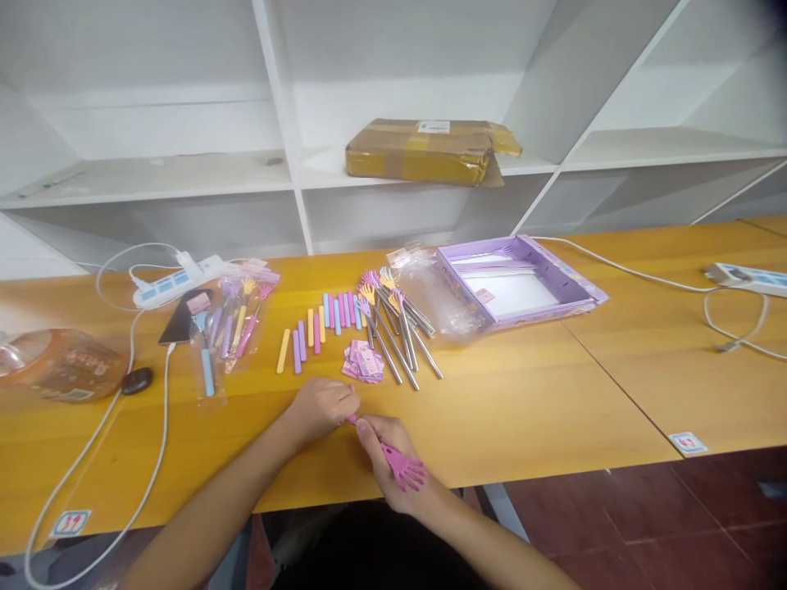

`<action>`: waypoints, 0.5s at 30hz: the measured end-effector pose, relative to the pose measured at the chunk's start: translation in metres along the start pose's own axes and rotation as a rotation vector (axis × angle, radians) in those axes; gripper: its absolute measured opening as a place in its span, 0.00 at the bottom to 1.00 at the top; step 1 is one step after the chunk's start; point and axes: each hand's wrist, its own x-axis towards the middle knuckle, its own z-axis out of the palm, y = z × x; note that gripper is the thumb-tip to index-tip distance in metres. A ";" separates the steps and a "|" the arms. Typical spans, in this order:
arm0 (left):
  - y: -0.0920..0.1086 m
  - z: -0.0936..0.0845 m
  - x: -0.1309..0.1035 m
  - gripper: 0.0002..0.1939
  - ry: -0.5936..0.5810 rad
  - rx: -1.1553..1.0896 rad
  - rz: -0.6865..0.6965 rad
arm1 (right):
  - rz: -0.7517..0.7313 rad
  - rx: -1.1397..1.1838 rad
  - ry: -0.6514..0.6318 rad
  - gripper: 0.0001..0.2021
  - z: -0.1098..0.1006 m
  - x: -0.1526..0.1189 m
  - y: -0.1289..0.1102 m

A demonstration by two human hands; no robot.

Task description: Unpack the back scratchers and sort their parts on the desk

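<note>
My right hand (pixel 387 455) is closed around the rod of a back scratcher, whose pink hand-shaped head (pixel 404 468) sticks out over my wrist. Against it, my left hand (pixel 325 407) is closed on the other end, where a bit of pink handle shows; most of the grip is hidden by the fingers. Beyond my hands lie a stack of pink cards (pixel 362 361), a row of coloured handle sleeves (pixel 317 332), and a pile of metal rods (pixel 393 348) with coloured hand-shaped heads.
Bagged back scratchers (pixel 237 319) lie to the left, near a phone (pixel 184 315), a power strip (pixel 178 280) and an orange tub (pixel 67 365). Clear plastic bags (pixel 446 299) sit beside a purple box (pixel 516 291). A carton (pixel 424 152) rests on the shelf.
</note>
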 end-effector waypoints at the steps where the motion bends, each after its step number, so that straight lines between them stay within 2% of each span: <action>1: 0.001 -0.001 0.001 0.26 -0.001 0.001 0.005 | -0.007 -0.010 -0.001 0.25 -0.002 -0.002 -0.002; 5: 0.005 -0.004 0.005 0.26 -0.018 0.032 0.039 | -0.031 -0.021 0.014 0.26 -0.003 -0.010 -0.004; 11: 0.006 -0.009 0.006 0.26 -0.101 -0.010 0.035 | -0.118 -0.037 0.091 0.24 0.009 -0.021 0.008; 15: 0.004 -0.006 0.004 0.26 -0.100 0.002 0.052 | -0.137 -0.070 0.084 0.23 0.007 -0.023 0.012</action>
